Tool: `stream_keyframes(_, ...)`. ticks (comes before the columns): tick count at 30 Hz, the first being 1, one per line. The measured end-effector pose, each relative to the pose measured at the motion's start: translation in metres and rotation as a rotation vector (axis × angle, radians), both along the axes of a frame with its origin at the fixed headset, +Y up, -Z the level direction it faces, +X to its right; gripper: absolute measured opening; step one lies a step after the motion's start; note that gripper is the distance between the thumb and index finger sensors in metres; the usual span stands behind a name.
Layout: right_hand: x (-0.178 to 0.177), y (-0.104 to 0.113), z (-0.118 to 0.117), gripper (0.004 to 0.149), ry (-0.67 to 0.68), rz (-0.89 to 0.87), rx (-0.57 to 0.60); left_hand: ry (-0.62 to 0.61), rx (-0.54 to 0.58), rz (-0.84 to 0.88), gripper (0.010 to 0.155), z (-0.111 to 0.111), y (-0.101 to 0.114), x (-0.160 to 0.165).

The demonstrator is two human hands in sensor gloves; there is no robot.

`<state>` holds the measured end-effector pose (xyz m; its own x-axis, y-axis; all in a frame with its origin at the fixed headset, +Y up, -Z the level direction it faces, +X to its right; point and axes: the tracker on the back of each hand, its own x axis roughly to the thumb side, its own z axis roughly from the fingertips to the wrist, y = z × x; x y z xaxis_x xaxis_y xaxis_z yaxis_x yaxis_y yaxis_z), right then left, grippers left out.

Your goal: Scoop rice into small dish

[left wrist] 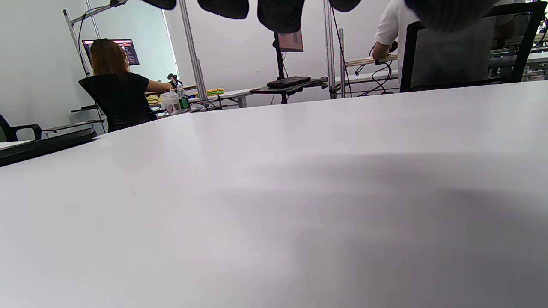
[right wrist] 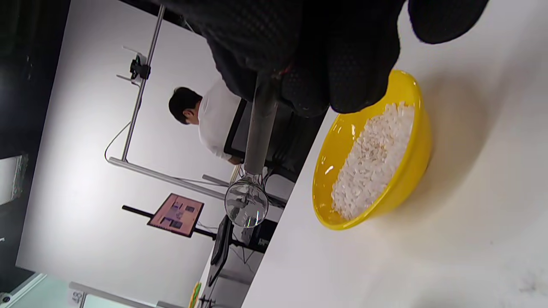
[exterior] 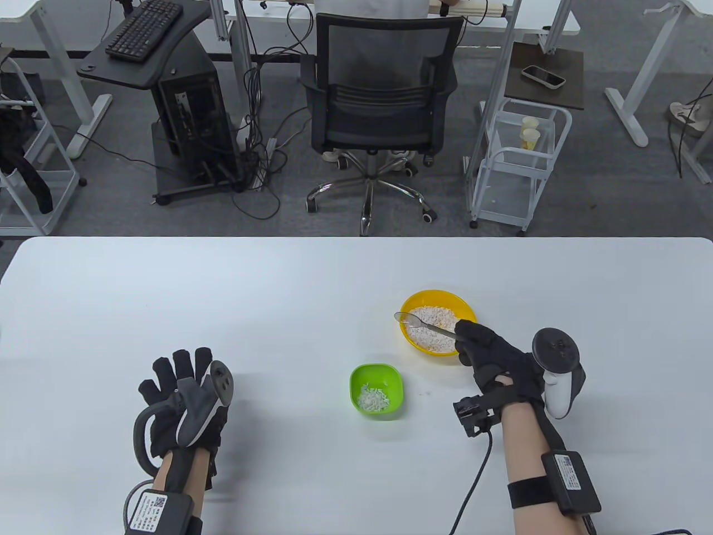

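Note:
A yellow bowl (exterior: 413, 304) of white rice stands right of the table's middle; it also shows in the right wrist view (right wrist: 406, 167). A small green dish (exterior: 359, 376) with a little rice stands in front of it to the left. My right hand (exterior: 483, 348) grips the handle of a clear plastic spoon (exterior: 409, 320) and holds its empty bowl above the yellow bowl's left rim; the spoon also shows in the right wrist view (right wrist: 247, 202). My left hand (exterior: 178, 390) rests flat on the table at the left, fingers spread, holding nothing.
An office chair (exterior: 381, 100) and a white wire cart (exterior: 521, 161) stand beyond the table's far edge. A cable (exterior: 473, 485) runs from my right wrist toward the near edge. A few rice grains (exterior: 426, 393) lie on the table right of the green dish.

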<state>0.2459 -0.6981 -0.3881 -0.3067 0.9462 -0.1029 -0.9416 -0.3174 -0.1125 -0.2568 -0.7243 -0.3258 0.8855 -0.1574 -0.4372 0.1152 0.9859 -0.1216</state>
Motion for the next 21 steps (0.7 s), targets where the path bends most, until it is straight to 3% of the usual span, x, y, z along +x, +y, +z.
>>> stream_keyframes(8,0.009,0.000,0.003,0.043,-0.121,0.059,0.039,0.002,-0.001,-0.001,0.073,0.000,0.000,0.000)
stream_keyframes(21,0.017,-0.013,0.000,0.044,-0.236,0.232,-0.001,0.000,-0.005,-0.002,0.073,0.000,0.000,0.001)
